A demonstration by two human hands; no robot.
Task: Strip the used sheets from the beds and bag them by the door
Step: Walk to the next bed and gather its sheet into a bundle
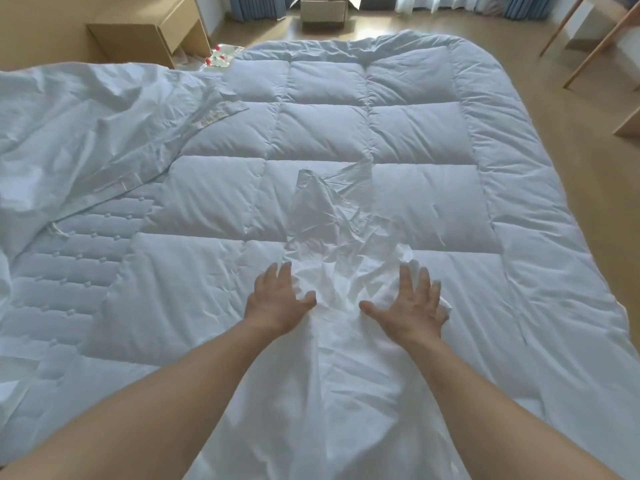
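Because the sheet [336,344] is thin, soft cloth, it should be light, limp and quick to slide, so a fistful of the crumpled ridge looks a surer hold than a loose edge. It lies on the quilt [415,133] at the near middle of the bed, gathered into a long ridge that runs straight away from the person. Its far end meets a see-through plastic bag [317,202] whose peak points on toward the far edge. The left hand [278,301] and right hand [410,306] rest on either side of the ridge, fingers spread, gripping nothing. Another loose cover [76,112] is heaped at far left. A bedside cabinet [149,29] and cardboard box [323,10] stand beyond.
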